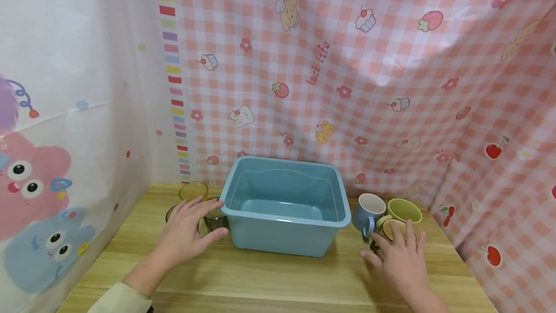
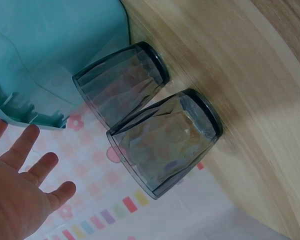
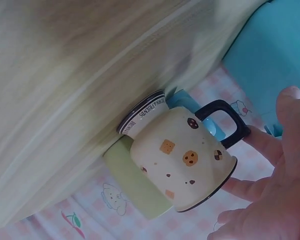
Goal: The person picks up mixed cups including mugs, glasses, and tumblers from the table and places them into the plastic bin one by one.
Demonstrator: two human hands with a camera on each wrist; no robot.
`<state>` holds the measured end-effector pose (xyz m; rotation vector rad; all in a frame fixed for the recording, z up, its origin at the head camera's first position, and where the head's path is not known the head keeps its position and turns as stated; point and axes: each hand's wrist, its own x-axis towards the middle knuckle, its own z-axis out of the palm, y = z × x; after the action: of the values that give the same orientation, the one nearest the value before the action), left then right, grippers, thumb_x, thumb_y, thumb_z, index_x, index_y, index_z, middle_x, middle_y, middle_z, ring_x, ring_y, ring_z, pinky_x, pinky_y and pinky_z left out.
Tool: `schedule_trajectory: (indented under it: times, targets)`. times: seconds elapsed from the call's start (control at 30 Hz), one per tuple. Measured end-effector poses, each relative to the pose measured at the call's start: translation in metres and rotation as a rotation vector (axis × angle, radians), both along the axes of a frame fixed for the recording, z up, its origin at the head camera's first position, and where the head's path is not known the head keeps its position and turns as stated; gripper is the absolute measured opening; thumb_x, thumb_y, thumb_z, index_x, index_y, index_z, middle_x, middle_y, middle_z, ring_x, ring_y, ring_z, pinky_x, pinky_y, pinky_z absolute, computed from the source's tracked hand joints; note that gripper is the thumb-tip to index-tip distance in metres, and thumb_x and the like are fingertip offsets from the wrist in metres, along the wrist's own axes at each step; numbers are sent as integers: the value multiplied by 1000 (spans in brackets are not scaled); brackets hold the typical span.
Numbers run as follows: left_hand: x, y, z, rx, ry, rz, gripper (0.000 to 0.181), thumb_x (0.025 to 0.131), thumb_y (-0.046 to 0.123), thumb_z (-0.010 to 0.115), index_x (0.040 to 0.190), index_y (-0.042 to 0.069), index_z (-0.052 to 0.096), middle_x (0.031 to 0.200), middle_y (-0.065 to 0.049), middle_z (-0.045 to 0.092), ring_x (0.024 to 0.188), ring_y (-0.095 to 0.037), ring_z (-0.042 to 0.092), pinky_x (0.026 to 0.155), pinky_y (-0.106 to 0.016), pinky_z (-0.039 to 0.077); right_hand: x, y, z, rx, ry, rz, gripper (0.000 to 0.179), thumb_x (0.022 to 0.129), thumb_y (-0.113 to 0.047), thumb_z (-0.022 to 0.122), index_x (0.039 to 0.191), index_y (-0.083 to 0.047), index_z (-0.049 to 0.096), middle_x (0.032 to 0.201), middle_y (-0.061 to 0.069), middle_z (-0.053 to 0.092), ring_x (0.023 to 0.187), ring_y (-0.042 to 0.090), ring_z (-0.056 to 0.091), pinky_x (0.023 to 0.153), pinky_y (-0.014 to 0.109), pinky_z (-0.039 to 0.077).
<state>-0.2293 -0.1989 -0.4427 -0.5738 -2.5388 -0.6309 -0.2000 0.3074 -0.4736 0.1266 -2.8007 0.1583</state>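
Observation:
Fingers spread, my left hand (image 1: 184, 233) hovers over the drinking glasses at the blue bin's left side. Two smoky grey faceted glasses (image 2: 165, 145) stand upright in the left wrist view, apart from the fingers; in the head view the hand partly hides them. An amber-rimmed glass (image 1: 193, 191) is behind. My right hand (image 1: 401, 260) reaches over a cream mug (image 3: 185, 155) with cookie prints and a black handle. Its loosely bent fingers (image 3: 265, 145) are right at the handle and rim. A blue mug (image 1: 364, 214) and a green mug (image 1: 408, 210) stand just behind.
Between the hands a light-blue plastic bin (image 1: 278, 236) stands on the wooden table (image 1: 269, 279), with nothing visible inside. A pink checked cloth (image 1: 304, 62) hangs right behind it. A white printed cloth (image 1: 87, 62) hangs on the left.

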Motion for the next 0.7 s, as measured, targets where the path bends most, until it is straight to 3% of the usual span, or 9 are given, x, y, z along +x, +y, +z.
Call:
schedule_trajectory:
  times: [0.23,0.43,0.7]
  targets:
    - [0,0,-1,4,9,1,65,90,52,82,146,24,66,146,-10,69,141,-48,57,116,-77,35,9,11,-2,-25,20,12,52,92,-56,78,126,-18,79,154,34,49,152,68,21,116,89,10]
    - [0,0,-3,7,-11,-2,66,90,53,82,147,24,65,149,-10,67,143,-49,55,117,-77,34,17,22,-3,-70,-2,8,52,94,-55,76,126,-14,78,154,36,44,150,72,19,117,89,8]
    - [-2,-1,-4,18,-2,1,67,89,52,84,146,24,66,149,-11,67,143,-49,55,117,-77,34,19,34,-1,-60,16,-18,39,93,-43,82,118,-14,82,152,34,49,143,73,28,112,89,18]
